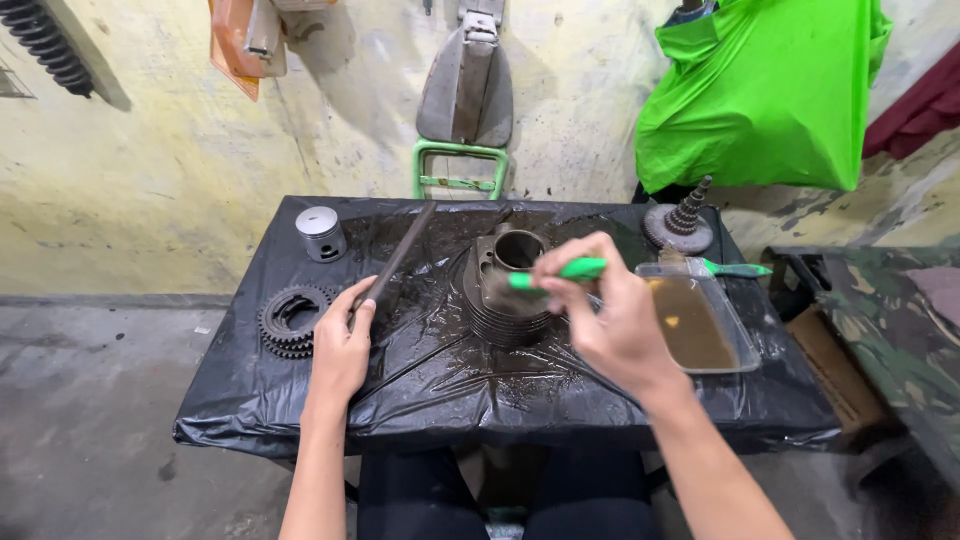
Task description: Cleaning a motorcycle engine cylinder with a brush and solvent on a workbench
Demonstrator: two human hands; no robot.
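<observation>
both forearms are bare, with no sleeves, gloves, watch or rings showing on the left hand [340,352] or right hand [610,312]; dark trousers cover the legs.

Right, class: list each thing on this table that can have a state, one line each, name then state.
Finned cylinder: upright, bore open at the top, wet.
Green brush: held in the right hand, against the cylinder.
Long flat bar: gripped at its near end by the left hand.
Piston: upright, apart.
Sprocket: lying flat.
Clear tray: holds brown liquid.
Plastic sheet: wet, crinkled.
</observation>
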